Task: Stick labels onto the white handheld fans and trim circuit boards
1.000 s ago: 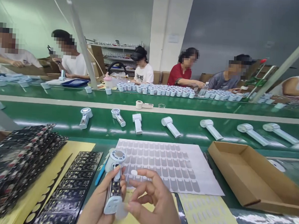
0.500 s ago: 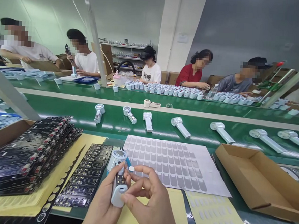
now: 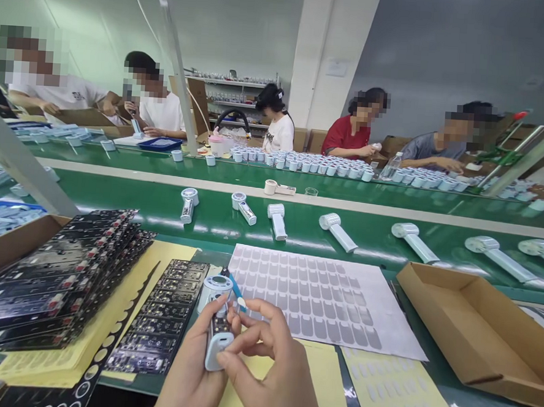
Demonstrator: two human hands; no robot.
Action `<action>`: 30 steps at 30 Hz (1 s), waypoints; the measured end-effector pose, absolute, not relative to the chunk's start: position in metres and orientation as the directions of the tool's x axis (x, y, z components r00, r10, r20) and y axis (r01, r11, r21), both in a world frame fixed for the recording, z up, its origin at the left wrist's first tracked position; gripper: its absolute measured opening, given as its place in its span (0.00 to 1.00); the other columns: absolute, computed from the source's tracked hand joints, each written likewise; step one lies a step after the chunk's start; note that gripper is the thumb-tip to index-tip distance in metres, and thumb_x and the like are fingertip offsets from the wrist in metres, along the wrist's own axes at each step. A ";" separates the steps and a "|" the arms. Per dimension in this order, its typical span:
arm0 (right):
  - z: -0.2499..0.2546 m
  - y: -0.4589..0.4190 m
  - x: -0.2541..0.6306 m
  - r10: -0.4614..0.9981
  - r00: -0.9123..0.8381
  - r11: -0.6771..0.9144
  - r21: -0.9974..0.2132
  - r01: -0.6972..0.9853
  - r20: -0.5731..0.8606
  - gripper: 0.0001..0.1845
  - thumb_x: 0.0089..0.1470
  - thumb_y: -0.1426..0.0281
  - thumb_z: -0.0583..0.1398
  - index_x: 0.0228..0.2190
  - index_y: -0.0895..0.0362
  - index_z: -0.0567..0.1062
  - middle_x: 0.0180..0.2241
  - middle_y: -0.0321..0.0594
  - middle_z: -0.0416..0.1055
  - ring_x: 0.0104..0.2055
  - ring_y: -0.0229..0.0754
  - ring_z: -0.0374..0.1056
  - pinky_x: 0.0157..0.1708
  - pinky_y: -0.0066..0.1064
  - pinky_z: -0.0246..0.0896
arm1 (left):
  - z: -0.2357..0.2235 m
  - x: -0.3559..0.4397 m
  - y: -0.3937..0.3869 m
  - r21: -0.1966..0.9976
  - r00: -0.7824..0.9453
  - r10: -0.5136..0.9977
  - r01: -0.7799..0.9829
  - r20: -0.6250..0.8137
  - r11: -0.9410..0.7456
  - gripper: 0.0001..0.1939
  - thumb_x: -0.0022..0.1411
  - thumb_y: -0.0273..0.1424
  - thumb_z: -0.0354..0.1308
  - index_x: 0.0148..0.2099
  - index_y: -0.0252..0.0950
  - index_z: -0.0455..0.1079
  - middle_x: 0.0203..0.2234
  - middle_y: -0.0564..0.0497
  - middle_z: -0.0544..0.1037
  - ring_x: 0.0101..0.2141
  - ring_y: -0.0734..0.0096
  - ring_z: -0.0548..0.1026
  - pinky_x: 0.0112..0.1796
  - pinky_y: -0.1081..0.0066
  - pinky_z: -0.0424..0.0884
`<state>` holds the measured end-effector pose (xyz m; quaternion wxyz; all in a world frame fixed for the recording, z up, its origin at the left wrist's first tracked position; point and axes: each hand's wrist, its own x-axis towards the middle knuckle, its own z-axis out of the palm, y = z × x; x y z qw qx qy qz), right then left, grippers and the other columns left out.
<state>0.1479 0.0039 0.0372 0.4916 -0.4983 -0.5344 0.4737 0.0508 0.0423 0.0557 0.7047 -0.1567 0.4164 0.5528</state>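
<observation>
My left hand (image 3: 198, 358) is wrapped round a light-blue handheld device (image 3: 219, 351) shaped like a small fan, its round head (image 3: 218, 281) pointing away from me. Part of a circuit board (image 3: 221, 323) shows in its handle, and a small port is visible on the near end cap. My right hand (image 3: 271, 363) is closed, thumb and fingertips pressed against that near end. A blue stick-like tool (image 3: 235, 285) with a pale tip appears just beyond my right fingers; whether they touch it I cannot tell.
Circuit-board panels (image 3: 158, 319) and a tall board stack (image 3: 55, 276) lie left. Behind my right hand is a sheet of grey stickers (image 3: 308, 285); a cardboard tray (image 3: 476, 326) stands right. Similar devices (image 3: 277, 222) line the green belt (image 3: 298, 229). Several people work across it.
The view has shifted slightly, and more of the blue tool shows beyond the device. My hands keep nearly the same grip on the device.
</observation>
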 end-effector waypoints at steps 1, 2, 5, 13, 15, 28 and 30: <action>0.034 0.004 0.147 0.993 -0.001 0.118 -0.982 0.150 0.119 0.29 0.47 0.71 0.67 0.52 0.49 0.73 0.30 0.34 0.79 0.45 0.50 0.78 0.47 0.39 0.74 | 0.058 0.051 0.042 0.226 0.049 0.641 -0.912 -0.766 0.341 0.10 0.69 0.25 0.51 0.32 0.38 0.65 0.19 0.55 0.69 0.16 0.80 0.70 0.19 0.82 0.71; 0.031 0.004 0.147 0.984 0.018 0.167 -0.960 0.226 0.176 0.32 0.46 0.71 0.68 0.54 0.47 0.71 0.34 0.36 0.79 0.44 0.50 0.78 0.45 0.39 0.75 | 0.060 0.051 0.041 0.217 0.057 0.633 -0.913 -0.772 0.346 0.10 0.69 0.25 0.51 0.33 0.38 0.65 0.19 0.55 0.69 0.16 0.81 0.70 0.19 0.83 0.71; 0.022 0.007 0.148 0.978 0.052 0.181 -0.948 0.261 0.201 0.42 0.40 0.69 0.73 0.57 0.45 0.68 0.47 0.41 0.75 0.46 0.51 0.76 0.36 0.34 0.75 | 0.064 0.046 0.039 0.181 0.100 0.610 -0.907 -0.786 0.381 0.08 0.69 0.24 0.50 0.37 0.35 0.69 0.21 0.52 0.71 0.17 0.82 0.70 0.19 0.84 0.71; -0.009 0.001 0.152 0.995 -0.096 -0.003 -0.991 0.135 -0.016 0.04 0.57 0.66 0.61 0.32 0.53 0.75 0.47 0.42 0.72 0.41 0.44 0.73 0.31 0.28 0.69 | 0.032 -0.003 0.041 0.656 -0.044 0.820 -0.625 -0.571 0.423 0.08 0.57 0.15 0.58 0.35 0.26 0.77 0.27 0.41 0.80 0.28 0.63 0.81 0.36 0.65 0.82; -0.020 -0.003 0.149 0.984 -0.169 -0.023 -0.976 0.216 -0.060 0.03 0.54 0.71 0.61 0.28 0.54 0.75 0.45 0.41 0.72 0.36 0.41 0.73 0.28 0.27 0.67 | 0.021 -0.012 0.039 0.745 -0.016 0.868 -0.520 -0.497 0.417 0.06 0.52 0.15 0.63 0.34 0.26 0.79 0.32 0.38 0.82 0.36 0.56 0.82 0.44 0.62 0.80; -0.038 -0.005 0.153 0.947 -0.321 0.082 -0.976 0.202 0.013 0.07 0.53 0.77 0.61 0.27 0.54 0.68 0.39 0.39 0.73 0.41 0.44 0.72 0.41 0.33 0.68 | -0.002 -0.013 0.031 0.814 0.108 0.891 -0.369 -0.442 0.449 0.09 0.48 0.29 0.69 0.34 0.33 0.82 0.38 0.41 0.84 0.50 0.48 0.79 0.56 0.60 0.70; -0.033 -0.003 0.160 0.938 -0.344 -0.028 -0.999 0.019 -0.033 0.06 0.55 0.73 0.62 0.28 0.54 0.70 0.40 0.41 0.73 0.42 0.43 0.72 0.43 0.33 0.68 | -0.001 -0.013 0.032 0.814 0.111 0.892 -0.370 -0.439 0.447 0.10 0.47 0.30 0.70 0.34 0.33 0.82 0.37 0.41 0.84 0.50 0.48 0.78 0.56 0.59 0.69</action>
